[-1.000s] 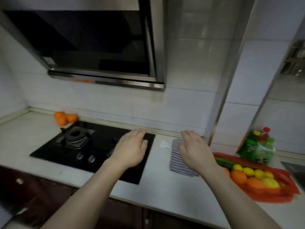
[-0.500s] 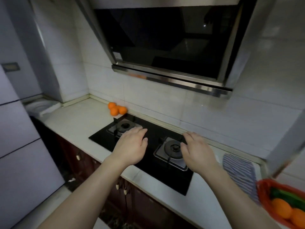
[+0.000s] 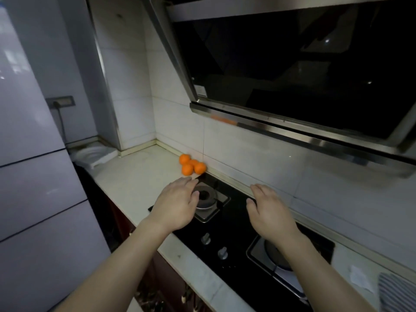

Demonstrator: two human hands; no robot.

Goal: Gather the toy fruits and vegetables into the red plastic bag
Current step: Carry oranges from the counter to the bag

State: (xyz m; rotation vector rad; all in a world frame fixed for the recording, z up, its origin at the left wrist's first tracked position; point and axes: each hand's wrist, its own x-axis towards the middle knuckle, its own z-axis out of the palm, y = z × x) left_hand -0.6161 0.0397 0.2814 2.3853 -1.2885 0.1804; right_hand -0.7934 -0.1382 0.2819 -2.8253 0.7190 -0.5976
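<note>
Toy oranges [image 3: 192,165] cluster on the desk [image 3: 139,172] against the tiled wall, just past the stove [image 3: 236,224] corner. The left hand [image 3: 177,206], empty with relaxed fingers, hovers nearer, fingertips just short; the right hand [image 3: 269,212], equally empty, hangs farther right.

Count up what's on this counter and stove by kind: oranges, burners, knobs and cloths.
Toy oranges: 4 (one partly hidden behind the others)
Burners: 2
Knobs: 2
Striped cloth: 1
Total: 9
</note>
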